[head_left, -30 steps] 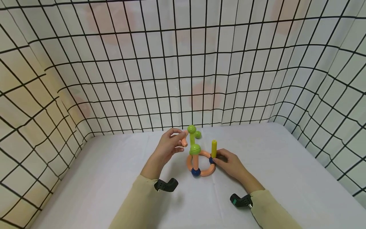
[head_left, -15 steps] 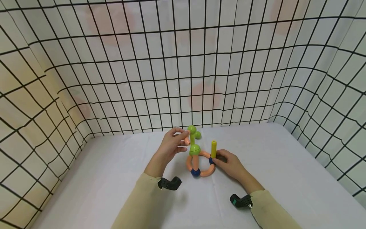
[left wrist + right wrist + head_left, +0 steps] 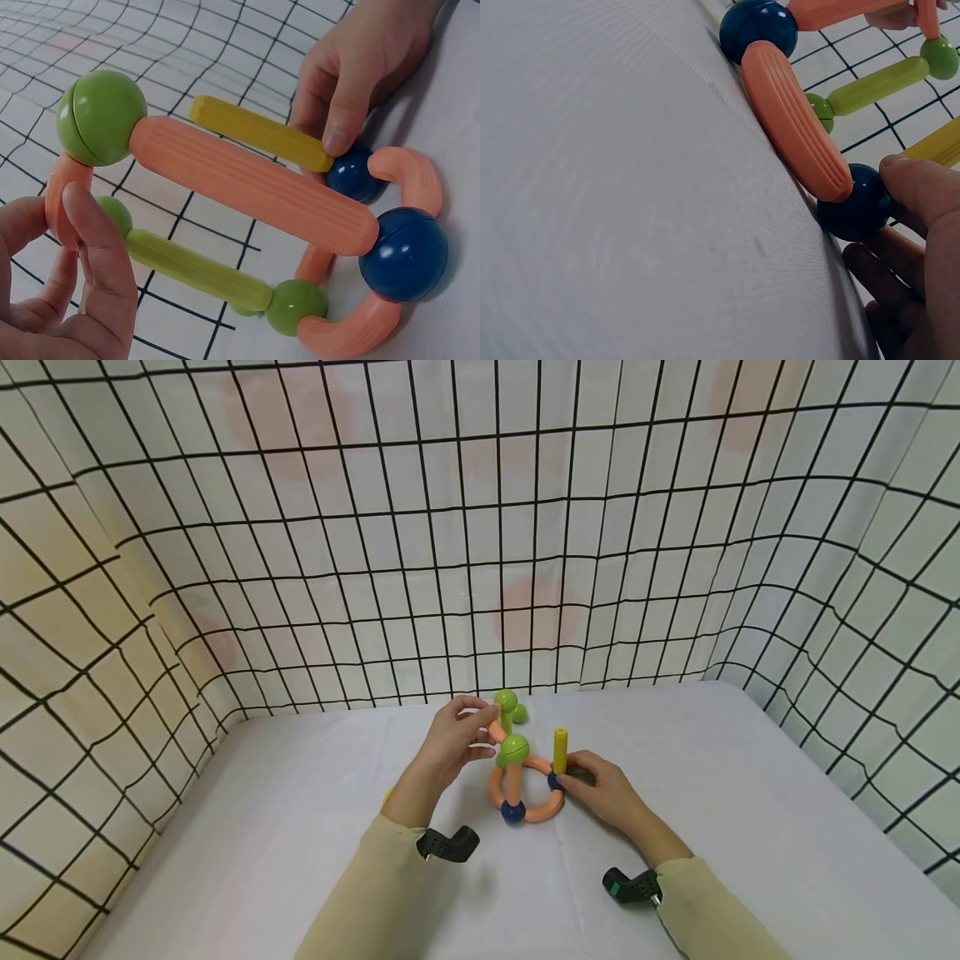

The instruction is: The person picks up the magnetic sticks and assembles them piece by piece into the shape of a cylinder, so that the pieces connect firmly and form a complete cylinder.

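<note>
My left hand [image 3: 450, 743] pinches a curved orange stick [image 3: 63, 202] between thumb and fingers. One end meets the green ball [image 3: 112, 116] topping a straight orange upright stick [image 3: 255, 184]. Its other end meets the green ball [image 3: 940, 58] on a yellow-green upright stick [image 3: 877, 86]. Both uprights rise from a ring of curved orange sticks [image 3: 544, 812] joined by balls, lying on the table. At the ring's right side, my right hand [image 3: 606, 787] grips a dark blue ball [image 3: 853, 214], its thumb by the base of an upright yellow stick [image 3: 561, 750].
A further green ball [image 3: 521, 713] sits behind the structure on the white-covered table [image 3: 720, 760]. Something small and yellow [image 3: 388, 794] peeks out beside my left wrist. Black grid netting [image 3: 420, 585] stands at the back and sides. Each wrist wears a black camera [image 3: 450, 844].
My left hand has moved slightly right, bringing the curved orange stick against the near green ball, which has shifted a little. The yellow bit near the left wrist has come into view. Right hand unmoved.
</note>
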Motion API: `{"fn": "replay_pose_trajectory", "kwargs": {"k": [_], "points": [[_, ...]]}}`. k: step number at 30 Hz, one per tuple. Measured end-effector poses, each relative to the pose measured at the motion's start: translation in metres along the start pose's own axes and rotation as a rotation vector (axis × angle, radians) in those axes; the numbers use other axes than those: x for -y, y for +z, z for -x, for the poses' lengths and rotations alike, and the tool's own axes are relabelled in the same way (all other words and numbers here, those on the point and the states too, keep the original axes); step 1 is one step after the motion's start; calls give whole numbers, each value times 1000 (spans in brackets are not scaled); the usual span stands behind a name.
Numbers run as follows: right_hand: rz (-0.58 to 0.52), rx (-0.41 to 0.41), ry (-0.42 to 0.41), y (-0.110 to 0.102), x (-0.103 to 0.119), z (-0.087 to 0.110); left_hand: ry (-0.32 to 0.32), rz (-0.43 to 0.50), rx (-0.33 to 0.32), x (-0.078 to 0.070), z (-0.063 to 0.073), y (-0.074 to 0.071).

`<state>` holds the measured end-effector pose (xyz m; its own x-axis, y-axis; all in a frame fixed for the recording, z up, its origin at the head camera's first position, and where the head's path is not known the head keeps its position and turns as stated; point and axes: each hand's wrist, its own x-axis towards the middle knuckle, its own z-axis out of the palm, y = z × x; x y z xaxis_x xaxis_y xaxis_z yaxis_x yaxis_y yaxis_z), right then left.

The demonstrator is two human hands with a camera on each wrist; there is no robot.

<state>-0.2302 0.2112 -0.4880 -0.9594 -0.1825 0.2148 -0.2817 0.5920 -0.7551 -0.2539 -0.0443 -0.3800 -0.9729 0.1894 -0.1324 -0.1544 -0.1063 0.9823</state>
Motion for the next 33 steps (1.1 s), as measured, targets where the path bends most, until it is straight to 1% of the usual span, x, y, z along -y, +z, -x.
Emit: {"fn": "replay_pose_trajectory", "kwargs": {"k": [9, 15, 20, 24, 33], "points": [[3, -4, 2, 1, 0, 1, 5, -9, 7, 3, 0, -2], [4, -2, -3, 1, -2, 0, 1, 2, 8, 8, -2, -4], [7, -1, -2, 1, -3, 0, 16, 15, 8, 10, -1, -5], [8, 1, -3, 1, -2, 0, 27, 18, 10, 11, -1, -5], [20, 6, -1, 0, -1, 0, 22, 33, 1, 9, 2, -5]]}}
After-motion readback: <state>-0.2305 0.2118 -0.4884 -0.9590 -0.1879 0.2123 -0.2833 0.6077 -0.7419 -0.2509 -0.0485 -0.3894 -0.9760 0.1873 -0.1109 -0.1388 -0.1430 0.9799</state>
